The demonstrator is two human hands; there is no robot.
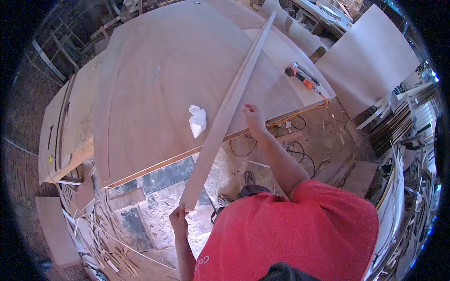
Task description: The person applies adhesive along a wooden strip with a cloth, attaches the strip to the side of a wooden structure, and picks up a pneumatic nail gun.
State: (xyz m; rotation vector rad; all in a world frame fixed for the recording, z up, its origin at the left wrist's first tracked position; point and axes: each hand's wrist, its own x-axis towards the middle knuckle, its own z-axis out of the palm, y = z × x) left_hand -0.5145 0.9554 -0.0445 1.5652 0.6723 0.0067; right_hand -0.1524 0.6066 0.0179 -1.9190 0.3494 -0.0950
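Observation:
A long, narrow wooden strip (213, 140) runs from near my body across the large plywood sheet (154, 98), its near end sticking out past the sheet's edge. My left hand (178, 221) pinches that near end between thumb and fingers. To the right of the strip, above the sheet's front edge, my right hand (254, 116) is closed with fingers curled together; anything inside it is too small to make out. A crumpled white bag (197, 121) lies on the sheet left of the strip. An orange and black nail gun (302, 76) rests on the sheet's right side.
An orange hose (300, 112) trails from the nail gun along the sheet's edge. A curved pale panel (370, 58) leans at the upper right. Wood scraps (117, 257) and sawdust litter the floor, with dark cables (300, 152) to the right. Stacked strips (398, 126) stand at the far right.

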